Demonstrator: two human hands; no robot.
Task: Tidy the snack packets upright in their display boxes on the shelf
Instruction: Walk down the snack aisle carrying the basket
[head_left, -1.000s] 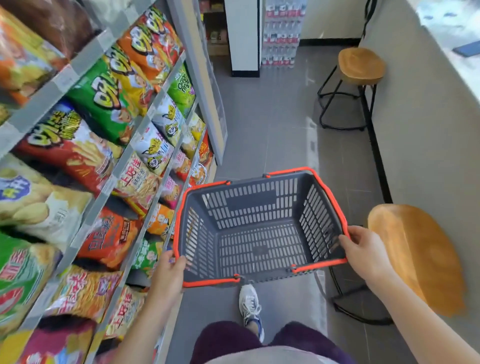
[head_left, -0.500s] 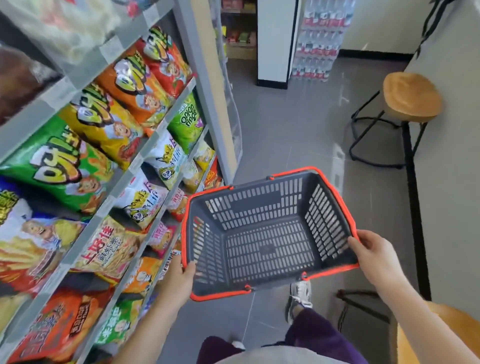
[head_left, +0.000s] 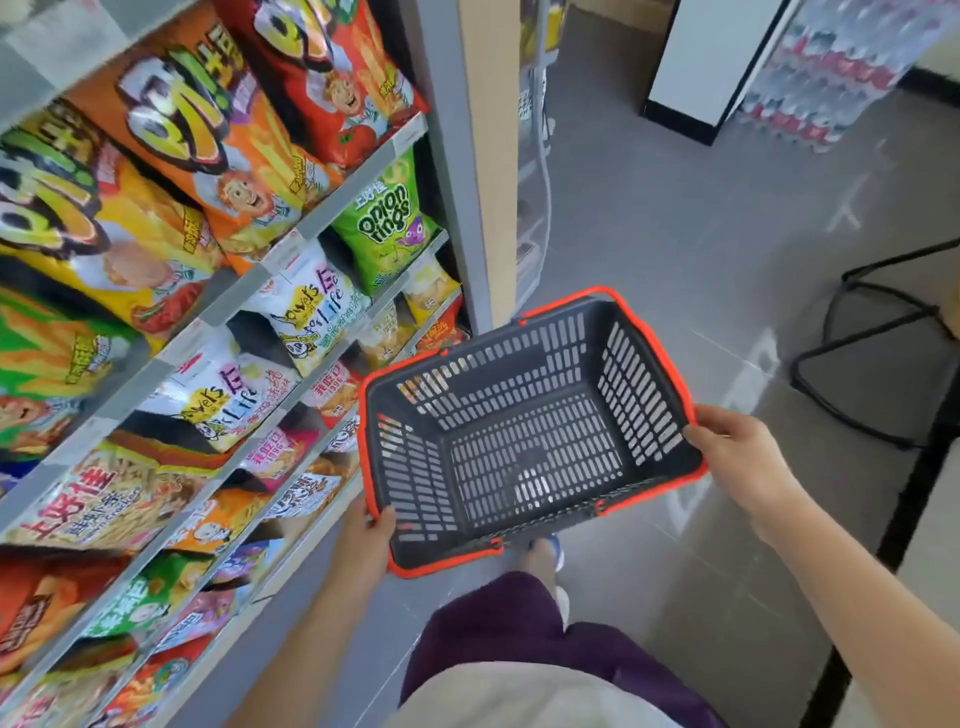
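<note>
Snack packets (head_left: 223, 156) fill a tiered grey shelf (head_left: 358, 174) on the person's left, glossy bags in orange, red, yellow and green. Most stand leaning back in overlapping rows behind the shelf rails. The upper bags are large and carry cartoon faces and bold looping lettering. A green onion rings packet (head_left: 387, 218) stands at the far end of its row, just beside the shelf's upright post. White packets (head_left: 306, 312) with black and yellow script sit on the rows below it, and smaller red, pink and orange bags crowd the lowest tiers. Those at the near left edge are blurred.

Both hands hold a dark grey slotted basket (head_left: 644, 332) with an orange rim, out in the aisle just beside the lower tiers. The left hand (head_left: 363, 535) grips its near left corner, thumb hooked over the rim. The right hand (head_left: 737, 452) grips the right rim, its fingers (head_left: 701, 434) curled round the edge. Neither hand touches a packet.

Purple trousers (head_left: 498, 618) and a shoe (head_left: 550, 551) show below the basket on the grey tiled floor (head_left: 675, 208). A black stool frame (head_left: 852, 332) stands to the right, and stacked bottled drinks (head_left: 831, 62) stand well beyond.
</note>
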